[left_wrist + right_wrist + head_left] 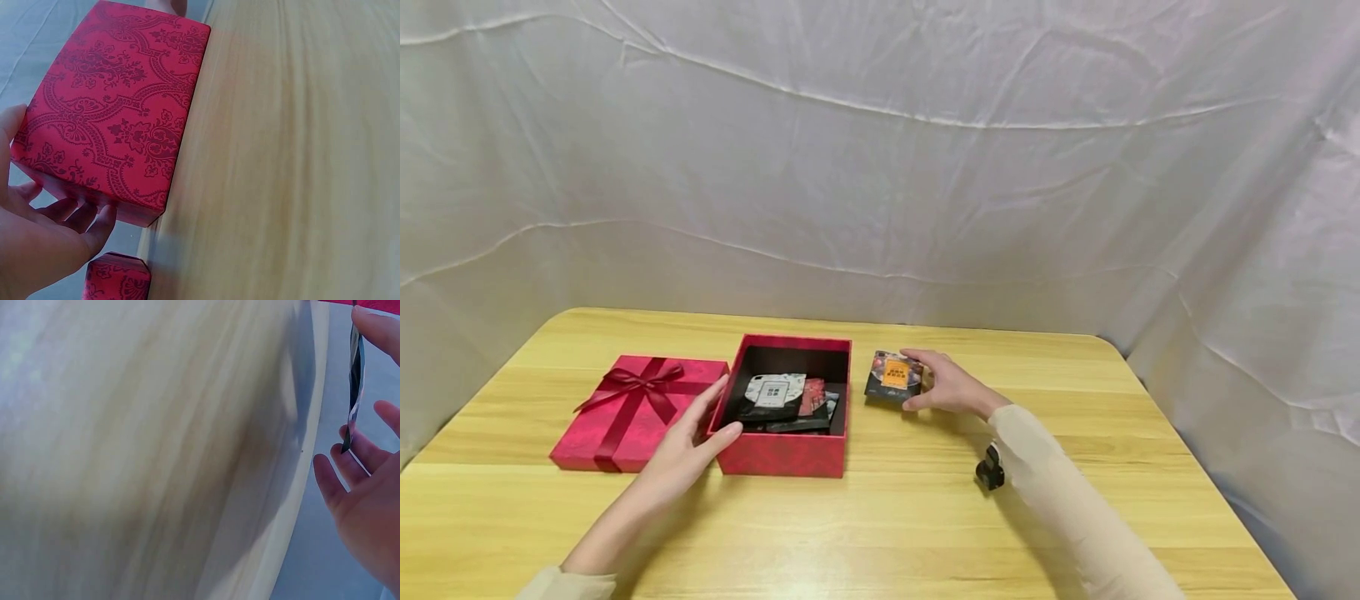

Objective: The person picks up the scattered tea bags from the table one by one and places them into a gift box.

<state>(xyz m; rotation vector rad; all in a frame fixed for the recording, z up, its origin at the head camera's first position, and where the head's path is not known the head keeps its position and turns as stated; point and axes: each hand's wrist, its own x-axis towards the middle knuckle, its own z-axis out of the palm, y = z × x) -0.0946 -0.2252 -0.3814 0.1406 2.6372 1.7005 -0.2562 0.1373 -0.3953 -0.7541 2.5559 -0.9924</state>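
A patterned red gift box stands lidless on the table, with several flat square packets lying inside. My left hand grips its near left corner, thumb at the front rim and fingers along the left side. In the left wrist view that hand spans the corner of the box. Right of the box, my right hand pinches a dark square packet with an orange label by its right edges. Edge-on in the right wrist view, the packet stands between thumb and fingers.
The red box lid, tied with a dark red ribbon bow, lies left of the box and close against it. A wooden table carries everything. Pale cloth hangs behind and at the sides.
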